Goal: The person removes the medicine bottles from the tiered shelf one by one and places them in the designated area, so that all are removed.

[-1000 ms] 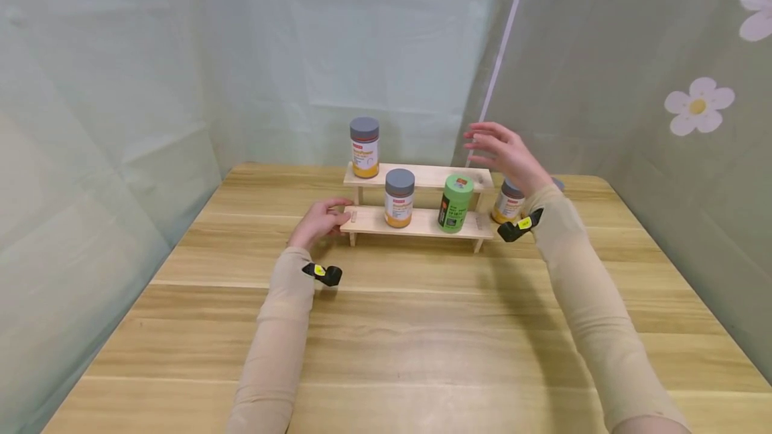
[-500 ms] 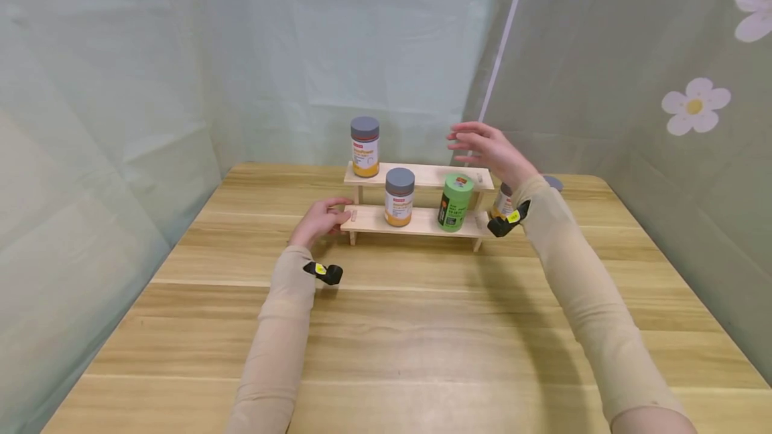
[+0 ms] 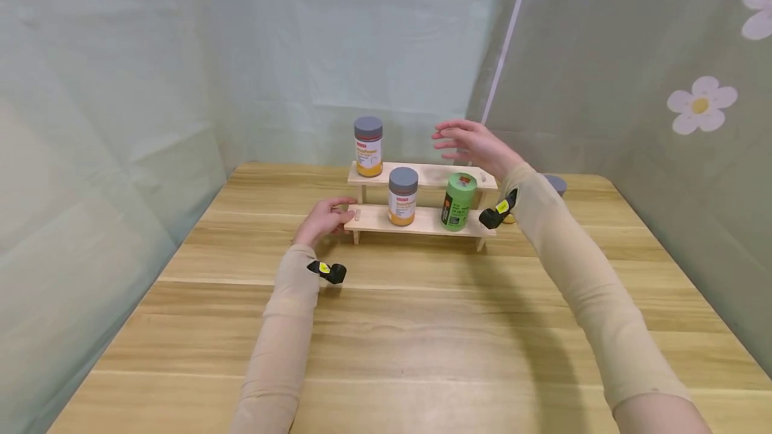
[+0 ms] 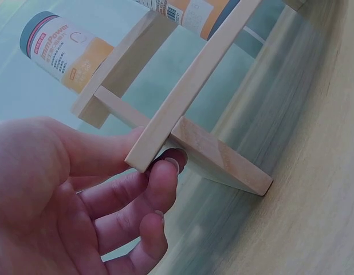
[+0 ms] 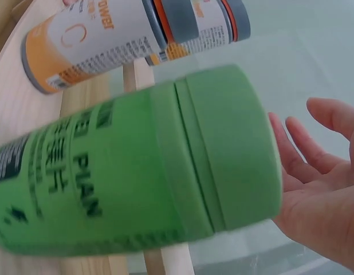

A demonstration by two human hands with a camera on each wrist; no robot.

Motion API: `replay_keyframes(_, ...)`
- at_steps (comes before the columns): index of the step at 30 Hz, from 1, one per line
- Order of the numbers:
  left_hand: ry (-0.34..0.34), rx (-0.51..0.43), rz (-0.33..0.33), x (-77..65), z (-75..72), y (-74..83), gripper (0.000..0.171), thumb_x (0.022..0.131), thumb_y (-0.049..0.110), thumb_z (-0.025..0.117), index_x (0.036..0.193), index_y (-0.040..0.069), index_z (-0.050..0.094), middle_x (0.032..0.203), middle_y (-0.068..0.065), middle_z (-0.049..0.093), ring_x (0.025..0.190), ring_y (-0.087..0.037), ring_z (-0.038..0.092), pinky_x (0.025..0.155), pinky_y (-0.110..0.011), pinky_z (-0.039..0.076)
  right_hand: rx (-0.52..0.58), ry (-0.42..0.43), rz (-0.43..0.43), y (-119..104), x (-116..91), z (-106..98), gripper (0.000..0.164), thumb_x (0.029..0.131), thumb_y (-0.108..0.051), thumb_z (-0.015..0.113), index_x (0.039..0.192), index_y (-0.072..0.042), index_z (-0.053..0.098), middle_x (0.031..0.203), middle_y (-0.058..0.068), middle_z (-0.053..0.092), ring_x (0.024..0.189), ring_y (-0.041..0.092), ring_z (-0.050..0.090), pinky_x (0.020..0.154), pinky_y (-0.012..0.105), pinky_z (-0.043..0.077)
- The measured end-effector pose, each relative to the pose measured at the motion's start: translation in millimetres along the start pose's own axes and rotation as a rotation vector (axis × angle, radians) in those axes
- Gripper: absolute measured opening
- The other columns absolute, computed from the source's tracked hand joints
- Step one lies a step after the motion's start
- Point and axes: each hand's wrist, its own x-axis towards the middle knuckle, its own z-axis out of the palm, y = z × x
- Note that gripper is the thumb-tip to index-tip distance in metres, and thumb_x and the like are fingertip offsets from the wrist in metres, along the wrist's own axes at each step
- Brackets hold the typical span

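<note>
A two-tier wooden display shelf (image 3: 425, 218) stands on the table. My left hand (image 3: 322, 221) pinches the left end of its lower board, thumb above and curled fingers below, as the left wrist view shows. On the upper tier's left sits a grey-capped jar (image 3: 368, 147) with a white and orange label. A similar jar (image 3: 402, 197) and a green jar (image 3: 458, 202) stand upright on the lower tier. My right hand (image 3: 479, 144) hovers over the upper tier's right part, fingers loosely extended, holding nothing. In the right wrist view the green jar (image 5: 137, 172) hides part of that hand.
Behind my right forearm, to the right of the shelf, another grey cap (image 3: 555, 184) shows; the forearm mostly hides what stands there. The wooden table (image 3: 410, 327) reaches back to pale curtains (image 3: 386, 39), the right one printed with flowers.
My right hand has moved left, from the shelf's right end to above its upper tier. The left hand keeps its grip on the board, and the jars on the shelf have stayed put.
</note>
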Motion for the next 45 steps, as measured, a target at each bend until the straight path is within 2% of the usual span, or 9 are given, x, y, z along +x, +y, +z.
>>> replay_keyframes(9,-0.010,0.003,0.030,1.0,-1.1,1.0,0.045,0.099,0.017,0.056,0.141,0.006,0.048,0.091,-0.006,0.067,0.060,-0.007,0.059,0.064,-0.024,0.046,0.033,-0.030,0.008,-9,12,16,0.030,0.104,-0.017,0.044,0.131,-0.006,0.049,0.141,0.018,0.048,0.130,0.033,0.048,0.115,0.048,0.034)
replay_keyframes(15,-0.005,-0.011,0.019,3.6,4.1,-0.4,0.042,0.099,0.017,0.055,0.139,0.008,0.050,0.091,-0.005,0.065,0.060,-0.007,0.059,0.064,-0.024,0.046,0.053,-0.025,0.010,-6,17,22,0.026,0.104,-0.017,0.042,0.127,-0.008,0.052,0.138,0.016,0.050,0.131,0.034,0.048,0.113,0.046,0.036)
replay_keyframes(22,-0.003,-0.007,0.010,3.3,5.9,0.0,0.041,0.099,0.017,0.056,0.139,0.009,0.051,0.100,-0.013,0.067,0.060,-0.006,0.059,0.063,-0.023,0.046,0.081,-0.022,0.004,-3,21,28,0.025,0.104,-0.016,0.042,0.125,-0.008,0.052,0.131,0.012,0.055,0.133,0.035,0.046,0.113,0.045,0.037)
replay_keyframes(26,-0.009,-0.007,0.013,2.7,4.1,0.6,0.043,0.098,0.018,0.056,0.140,0.008,0.050,0.102,-0.014,0.067,0.060,-0.006,0.059,0.064,-0.024,0.048,0.088,-0.028,0.001,-5,24,33,0.027,0.104,-0.016,0.043,0.127,-0.007,0.051,0.137,0.016,0.052,0.134,0.035,0.046,0.112,0.044,0.038)
replay_keyframes(31,-0.010,-0.007,0.014,2.7,0.6,-0.6,0.045,0.098,0.018,0.057,0.141,0.008,0.048,0.097,-0.011,0.067,0.060,-0.006,0.059,0.064,-0.025,0.046,0.097,-0.038,0.004,-7,29,43,0.028,0.104,-0.016,0.043,0.129,-0.006,0.050,0.147,0.020,0.044,0.132,0.032,0.048,0.112,0.043,0.038)
replay_keyframes(37,-0.013,-0.008,0.007,1.6,0.1,-4.0,0.043,0.099,0.019,0.055,0.141,0.008,0.049,0.099,-0.011,0.067,0.062,-0.007,0.059,0.065,-0.024,0.047,0.091,-0.049,0.004,-6,37,54,0.032,0.104,-0.014,0.043,0.133,-0.003,0.047,0.147,0.021,0.044,0.133,0.034,0.047,0.113,0.044,0.037)
replay_keyframes(45,-0.006,0.003,0.013,-1.0,-3.4,-6.5,0.042,0.100,0.018,0.054,0.140,0.008,0.048,0.106,-0.016,0.066,0.062,-0.007,0.060,0.066,-0.024,0.048,-0.014,-0.051,-0.019,-6,42,69,0.036,0.102,-0.015,0.046,0.135,-0.002,0.046,0.145,0.019,0.047,0.132,0.033,0.047,0.113,0.044,0.037)
